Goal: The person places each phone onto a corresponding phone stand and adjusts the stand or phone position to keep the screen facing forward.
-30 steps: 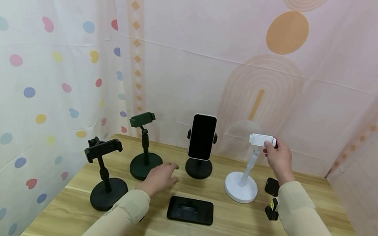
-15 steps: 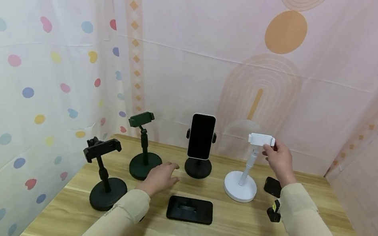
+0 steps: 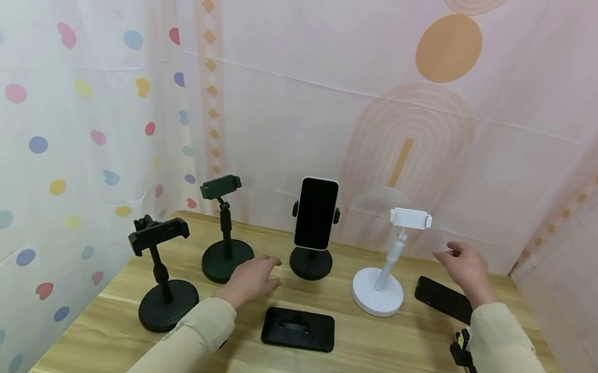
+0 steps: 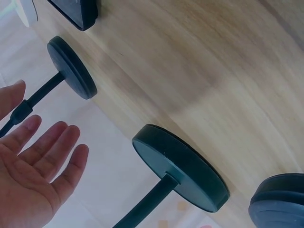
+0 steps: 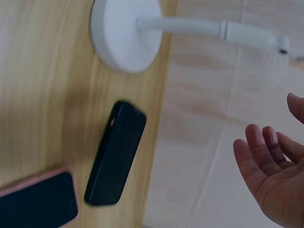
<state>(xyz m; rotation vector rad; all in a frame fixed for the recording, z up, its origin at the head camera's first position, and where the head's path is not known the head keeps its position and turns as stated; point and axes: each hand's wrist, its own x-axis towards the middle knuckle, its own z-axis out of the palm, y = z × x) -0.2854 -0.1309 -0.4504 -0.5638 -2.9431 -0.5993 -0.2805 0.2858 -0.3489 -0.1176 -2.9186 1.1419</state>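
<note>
My right hand (image 3: 464,268) hovers in the air to the right of a white phone stand (image 3: 378,292), holding nothing, its fingers relaxed. Below that hand a black phone (image 3: 441,296) lies on the wooden table. In the right wrist view a second phone (image 5: 40,202), with a pink edge, lies beside it. My left hand (image 3: 253,280) is held above the table near a dark green phone stand (image 3: 227,259), fingers spread and touching nothing. Just in front of it lies a black phone (image 3: 298,329), face down with a grip on its back.
A black stand (image 3: 311,263) at the back centre bears an upright phone (image 3: 315,213) with a white edge. Another black phone stand (image 3: 167,305) stands at the left. Patterned curtains (image 3: 290,83) hang behind and beside the table.
My right hand has let go of the white stand's clamp and moved right, away from it. The view has shifted slightly. My left hand has stayed in place.
</note>
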